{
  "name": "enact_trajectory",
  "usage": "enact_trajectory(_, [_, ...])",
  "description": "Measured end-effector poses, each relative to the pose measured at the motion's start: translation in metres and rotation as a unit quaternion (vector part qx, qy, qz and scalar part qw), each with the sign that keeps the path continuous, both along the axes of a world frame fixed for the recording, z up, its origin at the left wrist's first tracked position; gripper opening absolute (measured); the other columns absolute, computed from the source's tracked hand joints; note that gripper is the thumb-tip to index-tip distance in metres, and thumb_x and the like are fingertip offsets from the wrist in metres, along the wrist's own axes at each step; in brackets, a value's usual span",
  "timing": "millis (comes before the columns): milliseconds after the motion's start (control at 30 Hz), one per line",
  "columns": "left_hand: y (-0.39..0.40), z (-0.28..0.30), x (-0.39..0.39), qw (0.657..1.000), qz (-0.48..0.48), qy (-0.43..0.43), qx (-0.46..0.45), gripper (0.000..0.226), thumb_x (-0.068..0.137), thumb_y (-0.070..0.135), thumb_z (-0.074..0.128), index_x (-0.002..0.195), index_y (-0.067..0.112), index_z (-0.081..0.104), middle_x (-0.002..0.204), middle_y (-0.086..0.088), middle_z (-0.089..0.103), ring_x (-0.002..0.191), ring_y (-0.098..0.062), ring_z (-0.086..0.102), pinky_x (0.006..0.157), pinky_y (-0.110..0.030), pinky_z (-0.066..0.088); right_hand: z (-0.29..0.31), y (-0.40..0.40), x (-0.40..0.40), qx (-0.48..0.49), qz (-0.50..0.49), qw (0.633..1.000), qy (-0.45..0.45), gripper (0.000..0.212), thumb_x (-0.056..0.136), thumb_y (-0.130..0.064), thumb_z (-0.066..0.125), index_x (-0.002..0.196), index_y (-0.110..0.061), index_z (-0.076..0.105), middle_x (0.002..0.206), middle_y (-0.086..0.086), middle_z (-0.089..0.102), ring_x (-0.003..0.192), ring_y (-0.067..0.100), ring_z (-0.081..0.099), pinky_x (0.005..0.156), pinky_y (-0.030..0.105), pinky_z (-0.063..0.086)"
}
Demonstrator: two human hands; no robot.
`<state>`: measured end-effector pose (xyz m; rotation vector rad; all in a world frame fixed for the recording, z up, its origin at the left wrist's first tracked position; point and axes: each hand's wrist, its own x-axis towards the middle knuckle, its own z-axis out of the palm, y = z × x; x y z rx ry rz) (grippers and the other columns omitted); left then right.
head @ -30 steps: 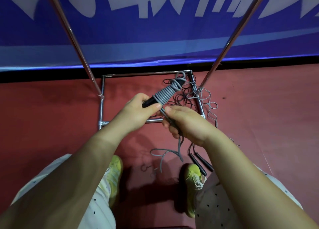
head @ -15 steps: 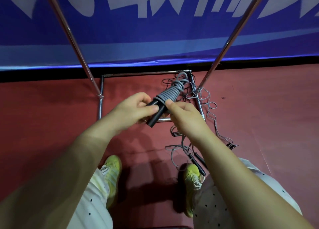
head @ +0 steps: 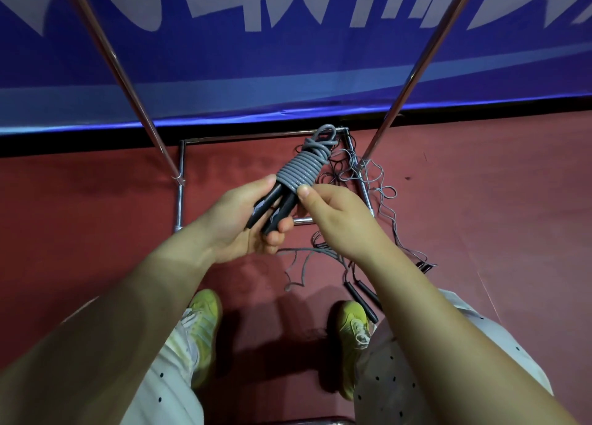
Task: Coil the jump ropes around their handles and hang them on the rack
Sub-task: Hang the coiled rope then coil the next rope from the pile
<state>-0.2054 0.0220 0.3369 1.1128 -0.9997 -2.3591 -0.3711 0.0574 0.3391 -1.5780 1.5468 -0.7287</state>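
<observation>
A grey jump rope [head: 301,170] is wound in tight turns around its two black handles [head: 274,213], with a small loop sticking out at the far end. My left hand [head: 243,219] grips the handles from below. My right hand [head: 336,213] pinches the nearest turn of the coil with thumb and fingers. The rack's two slanted metal poles [head: 128,85] rise on either side, and its base frame [head: 181,181] lies on the red floor beneath my hands.
A tangle of loose grey and black ropes [head: 374,187] lies by the rack's right base bar. Another pair of black handles [head: 360,299] rests near my right shoe [head: 352,331]. A loose grey rope end [head: 298,271] trails on the floor. A blue banner [head: 288,56] covers the wall behind.
The loose tail that hung from my right hand is now wound onto the coil. The bundle has tipped more upright and my left hand has shifted down to the handle ends.
</observation>
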Motion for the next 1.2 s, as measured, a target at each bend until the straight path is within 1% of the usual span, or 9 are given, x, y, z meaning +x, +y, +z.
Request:
enact_trajectory(167, [0.005,-0.005,-0.014,0.983,0.085,-0.115,-0.115,0.036,0.102,0.042,0.030,0.093,0.017,0.054,0.058,-0.004,0.054,0.044,-0.016,0.046,0.050,-0.024,0.033,-0.003,-0.004,0.005,0.070,-0.049,0.994,0.065,0.054,0.098,-0.054,0.033,0.062,-0.016,0.046,0.058,-0.004,0.046,0.056,0.017,0.045,0.059,0.033,0.036])
enact_trajectory(433, [0.005,-0.019,-0.009,0.925,0.099,-0.202,-0.307,0.031,0.094,0.040,0.033,0.082,0.015,0.049,0.060,-0.003,0.059,0.048,-0.018,0.053,0.050,-0.026,0.038,-0.010,-0.003,0.008,0.090,-0.065,0.991,0.074,0.070,0.095,-0.061,0.031,0.073,0.001,0.056,0.064,0.006,0.053,0.062,0.024,0.052,0.062,0.036,0.043])
enact_trajectory(567, [-0.003,-0.024,0.000,0.910,0.054,-0.255,-0.322,0.028,0.080,0.044,0.031,0.087,0.022,0.046,0.066,0.004,0.060,0.060,-0.015,0.052,0.070,-0.035,0.044,-0.008,-0.002,0.007,0.178,-0.067,0.981,-0.040,0.067,0.096,-0.061,0.030,0.074,-0.004,0.059,0.060,0.003,0.050,0.054,0.020,0.049,0.057,0.033,0.048])
enact_trajectory(767, [-0.005,-0.025,-0.001,0.896,0.058,-0.267,-0.349,0.020,0.092,0.039,0.050,0.096,0.025,0.036,0.076,0.003,0.050,0.064,-0.012,0.047,0.063,-0.026,0.040,-0.015,-0.002,0.014,0.224,-0.034,0.960,-0.164,0.064,0.092,-0.066,0.030,0.070,-0.015,0.060,0.063,0.005,0.058,0.065,0.023,0.056,0.076,0.041,0.046])
enact_trajectory(867, [-0.007,-0.025,0.003,0.896,0.062,-0.256,-0.358,0.036,0.073,0.042,0.063,0.093,0.028,0.036,0.082,0.006,0.057,0.068,-0.012,0.052,0.065,-0.027,0.042,-0.011,0.000,0.020,0.219,-0.042,0.951,-0.213,0.046,0.101,-0.049,0.033,0.075,-0.016,0.052,0.060,0.001,0.048,0.050,0.014,0.044,0.069,0.038,0.044])
enact_trajectory(967, [-0.006,-0.023,0.005,0.910,0.057,-0.229,-0.339,0.052,0.056,0.049,0.070,0.092,0.030,0.037,0.084,0.005,0.061,0.065,-0.010,0.056,0.060,-0.026,0.045,-0.010,0.002,0.018,0.186,-0.044,0.960,-0.205,0.037,0.103,-0.039,0.035,0.072,-0.018,0.041,0.060,-0.001,0.035,0.042,0.007,0.030,0.057,0.031,0.032])
enact_trajectory(1033, [-0.006,-0.017,0.002,0.930,0.087,-0.208,-0.291,0.044,0.070,0.044,0.075,0.092,0.028,0.041,0.085,0.001,0.061,0.058,-0.005,0.056,0.053,-0.022,0.043,-0.006,0.002,0.017,0.171,-0.039,0.956,-0.237,0.036,0.103,-0.037,0.037,0.072,-0.018,0.037,0.059,-0.001,0.030,0.042,0.007,0.025,0.052,0.030,0.023])
enact_trajectory(1100, [-0.006,-0.007,0.003,0.967,0.109,-0.171,-0.151,0.028,0.090,0.052,0.051,0.092,0.024,0.052,0.084,-0.004,0.061,0.057,-0.010,0.058,0.050,-0.022,0.038,-0.003,0.003,0.016,0.154,-0.027,0.946,-0.284,0.033,0.095,-0.039,0.042,0.071,-0.018,0.034,0.059,-0.002,0.027,0.043,0.008,0.022,0.051,0.030,0.017])
enact_trajectory(1200, [-0.006,0.004,0.012,0.996,0.005,-0.092,0.010,0.077,0.089,0.069,0.016,0.085,0.013,0.068,0.071,-0.011,0.066,0.055,-0.022,0.060,0.052,-0.026,0.036,-0.002,0.003,0.012,0.102,-0.015,0.960,-0.260,0.022,0.084,-0.035,0.040,0.065,-0.023,0.044,0.055,-0.009,0.034,0.045,0.006,0.028,0.054,0.031,0.024])
